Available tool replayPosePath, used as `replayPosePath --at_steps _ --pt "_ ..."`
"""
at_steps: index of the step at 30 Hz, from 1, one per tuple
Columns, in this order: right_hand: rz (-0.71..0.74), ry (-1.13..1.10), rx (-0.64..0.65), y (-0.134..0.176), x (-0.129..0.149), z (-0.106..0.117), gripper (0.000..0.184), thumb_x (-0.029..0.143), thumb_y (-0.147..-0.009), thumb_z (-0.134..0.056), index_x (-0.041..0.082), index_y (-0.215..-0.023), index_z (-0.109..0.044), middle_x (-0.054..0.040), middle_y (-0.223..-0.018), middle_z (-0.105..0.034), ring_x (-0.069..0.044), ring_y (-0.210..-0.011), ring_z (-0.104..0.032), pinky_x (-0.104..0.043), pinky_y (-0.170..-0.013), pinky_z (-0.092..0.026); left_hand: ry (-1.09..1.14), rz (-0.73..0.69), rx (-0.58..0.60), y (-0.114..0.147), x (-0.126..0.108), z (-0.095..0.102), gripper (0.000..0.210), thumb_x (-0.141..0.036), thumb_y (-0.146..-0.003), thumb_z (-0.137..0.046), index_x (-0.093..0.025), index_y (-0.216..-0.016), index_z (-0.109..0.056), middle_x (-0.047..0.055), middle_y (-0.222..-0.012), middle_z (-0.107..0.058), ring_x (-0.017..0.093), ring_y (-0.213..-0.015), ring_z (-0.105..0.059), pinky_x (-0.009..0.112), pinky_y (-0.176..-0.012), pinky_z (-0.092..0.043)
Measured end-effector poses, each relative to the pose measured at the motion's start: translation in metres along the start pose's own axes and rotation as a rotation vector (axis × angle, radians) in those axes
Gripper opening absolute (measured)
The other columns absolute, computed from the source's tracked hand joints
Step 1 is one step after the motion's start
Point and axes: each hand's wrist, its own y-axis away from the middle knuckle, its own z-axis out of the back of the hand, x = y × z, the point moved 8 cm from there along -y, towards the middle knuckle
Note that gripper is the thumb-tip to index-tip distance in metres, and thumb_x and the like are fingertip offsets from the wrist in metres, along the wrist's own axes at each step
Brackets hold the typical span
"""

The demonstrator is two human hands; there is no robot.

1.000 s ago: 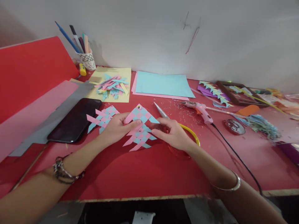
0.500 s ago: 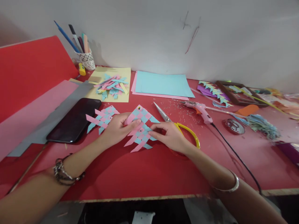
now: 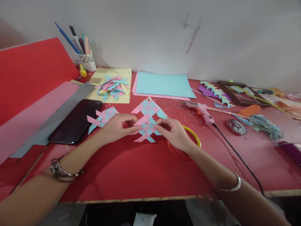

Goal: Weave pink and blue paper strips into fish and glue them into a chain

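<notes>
Behind the red counter (image 3: pixel 131 182), a pale wall (image 3: pixel 141 37) is standing. One woven pink and blue paper piece (image 3: pixel 147 110) is sitting between two hands, in front of the blue paper (image 3: pixel 164 84) that is lying near the wall. The left hand (image 3: pixel 117 127) is pinching the piece by its left side, and the right hand (image 3: pixel 175 133) is pinching its right side, so each grip is closing on paper. A wide strip of red is showing between the hands and the counter's front edge. Another woven piece (image 3: pixel 105 115) is lying between the left hand and a black phone (image 3: pixel 75 121). Scissors (image 3: pixel 195 135) are lying partly hidden by the right hand. Farther right, a pink glue gun (image 3: pixel 205 113) is resting, and its black cord (image 3: pixel 235 153) is running to the front edge.
</notes>
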Motion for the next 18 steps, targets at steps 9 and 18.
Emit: replayPosePath --at_steps 9,18 --pt "0.018 0.057 0.004 0.0004 -0.0005 -0.0013 0.023 0.033 -0.08 -0.049 0.018 -0.062 -0.051 0.0042 -0.057 -0.047 -0.008 -0.054 -0.04 -0.023 -0.054 -0.032 0.009 -0.037 -0.002 0.0012 -0.001 -0.0022 0.028 -0.032 -0.079 -0.045 -0.018 -0.054 -0.041 -0.005 -0.054 -0.04 0.009 -0.051 -0.036 0.02 -0.051 -0.032" --pt "0.015 0.074 -0.01 0.0007 0.0015 -0.0008 0.016 0.032 -0.077 -0.051 0.016 -0.076 -0.057 -0.0005 -0.07 -0.061 -0.011 -0.06 -0.05 -0.024 -0.058 -0.038 0.019 -0.03 -0.019 0.0024 -0.002 -0.0033 0.025 -0.029 -0.078 -0.043 -0.018 -0.056 -0.041 -0.005 -0.054 -0.042 0.008 -0.051 -0.04 0.02 -0.05 -0.032"
